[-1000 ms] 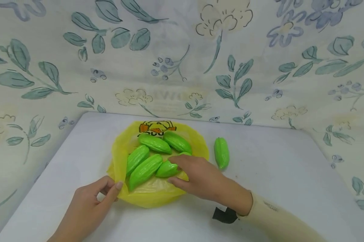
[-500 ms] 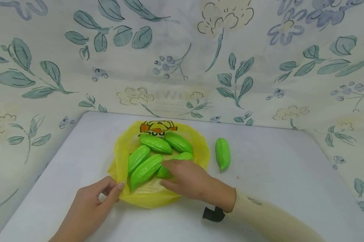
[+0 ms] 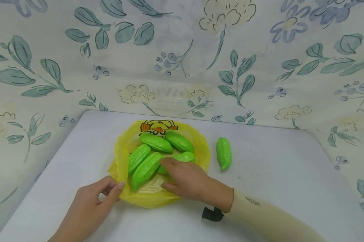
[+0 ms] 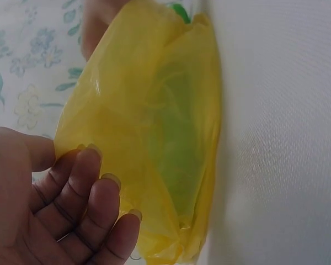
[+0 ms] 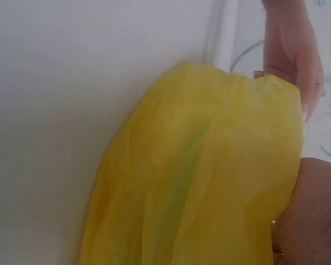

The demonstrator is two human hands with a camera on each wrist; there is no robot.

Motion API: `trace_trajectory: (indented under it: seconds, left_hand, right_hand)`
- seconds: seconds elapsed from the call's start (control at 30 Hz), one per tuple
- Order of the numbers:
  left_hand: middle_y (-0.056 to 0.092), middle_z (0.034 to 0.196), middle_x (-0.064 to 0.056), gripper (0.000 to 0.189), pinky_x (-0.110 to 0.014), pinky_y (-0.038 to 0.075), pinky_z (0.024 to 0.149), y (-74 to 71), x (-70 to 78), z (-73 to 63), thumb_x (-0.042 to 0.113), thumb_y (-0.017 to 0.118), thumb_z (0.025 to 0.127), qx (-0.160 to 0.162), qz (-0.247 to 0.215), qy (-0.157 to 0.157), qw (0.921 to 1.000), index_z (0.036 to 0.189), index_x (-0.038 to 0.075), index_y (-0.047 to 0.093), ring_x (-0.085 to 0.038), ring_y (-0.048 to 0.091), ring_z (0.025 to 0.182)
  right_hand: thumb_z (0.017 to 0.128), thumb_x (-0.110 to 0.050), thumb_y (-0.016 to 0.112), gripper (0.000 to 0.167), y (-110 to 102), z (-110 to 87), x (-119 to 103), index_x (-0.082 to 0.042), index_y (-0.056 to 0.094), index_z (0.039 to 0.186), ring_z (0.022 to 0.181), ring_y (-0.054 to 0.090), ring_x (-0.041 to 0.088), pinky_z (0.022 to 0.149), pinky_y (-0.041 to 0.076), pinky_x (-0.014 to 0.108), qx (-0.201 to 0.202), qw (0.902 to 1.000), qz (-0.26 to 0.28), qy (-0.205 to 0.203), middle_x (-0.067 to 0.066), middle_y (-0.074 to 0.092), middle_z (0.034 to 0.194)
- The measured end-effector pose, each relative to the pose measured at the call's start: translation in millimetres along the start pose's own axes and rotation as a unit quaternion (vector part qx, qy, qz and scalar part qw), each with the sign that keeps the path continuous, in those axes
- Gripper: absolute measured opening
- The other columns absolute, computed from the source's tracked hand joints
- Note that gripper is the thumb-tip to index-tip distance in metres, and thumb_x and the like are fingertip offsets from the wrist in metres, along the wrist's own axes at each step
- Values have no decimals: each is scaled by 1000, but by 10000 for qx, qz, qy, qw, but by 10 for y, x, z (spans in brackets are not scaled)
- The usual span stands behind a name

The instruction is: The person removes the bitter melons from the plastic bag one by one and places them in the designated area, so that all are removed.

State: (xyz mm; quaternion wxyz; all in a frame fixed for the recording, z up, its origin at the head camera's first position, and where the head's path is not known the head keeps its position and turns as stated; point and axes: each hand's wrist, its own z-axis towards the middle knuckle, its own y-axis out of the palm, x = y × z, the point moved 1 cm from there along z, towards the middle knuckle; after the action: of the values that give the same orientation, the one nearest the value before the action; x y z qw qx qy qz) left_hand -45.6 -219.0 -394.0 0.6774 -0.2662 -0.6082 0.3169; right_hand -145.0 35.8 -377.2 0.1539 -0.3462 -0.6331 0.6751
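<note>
Pinching of the near-left rim of the bag (image 3: 201,148) is done by the left hand (image 3: 92,198), the film being caught between thumb and fingers, apparently so that the mouth is spread and steadied. The bag is rested on the table (image 3: 275,174), so its load is borne from below and a light pinch seems enough. The fruits (image 3: 145,171) are laid inside, close together, where they can be reached from above. At the right side, the covered fruit (image 3: 186,156) is partly hidden by the right hand (image 3: 189,179); whether it is gripped or merely touched cannot be told, since the fingertips are concealed. The loose fruit (image 3: 224,153) is placed outside, just beside the right edge.
</note>
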Motion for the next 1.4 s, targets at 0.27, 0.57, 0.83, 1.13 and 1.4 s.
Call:
trace_trajectory:
  seconds: [0.27,0.57,0.83,1.13,1.4]
  left_hand:
    - [62,74,15,18,-25,44,56,-15,32,8,27,70,104,51,-7,56,10000,88,22,63,-6,51,66]
    - [63,75,15,18,-25,44,57,-35,52,24,29,68,104,-26,40,-60,10000,90,21,63,-6,51,67]
    - [64,75,15,17,-25,44,55,-44,78,27,28,68,104,24,-44,25,10000,89,21,63,-6,51,66]
    - [63,74,15,18,-25,44,54,-54,108,33,26,69,104,54,-84,39,9999,88,21,62,-6,51,65]
    - [62,72,16,19,-25,44,54,-48,139,25,23,70,103,120,-134,154,9997,86,22,62,-5,51,64]
  right_hand:
    - [101,-37,71,52,-8,-13,9,-14,57,147,94,67,9,78,56,27,-329,9992,-140,-155,-1,68,128]
    - [102,-35,70,27,-105,-116,47,-14,71,119,81,65,6,67,53,24,58,9967,-480,-651,-5,73,102]
    - [99,-33,74,21,-178,-170,150,-16,65,92,66,53,9,56,45,24,716,9961,-422,-302,-7,60,77]
    - [99,-50,70,46,-171,-123,193,-15,55,74,53,45,11,49,40,28,273,9949,-527,811,-5,45,59]
    - [99,-59,65,64,-163,-73,154,-17,45,56,43,40,11,43,36,28,9,9907,-552,1247,-7,34,46]
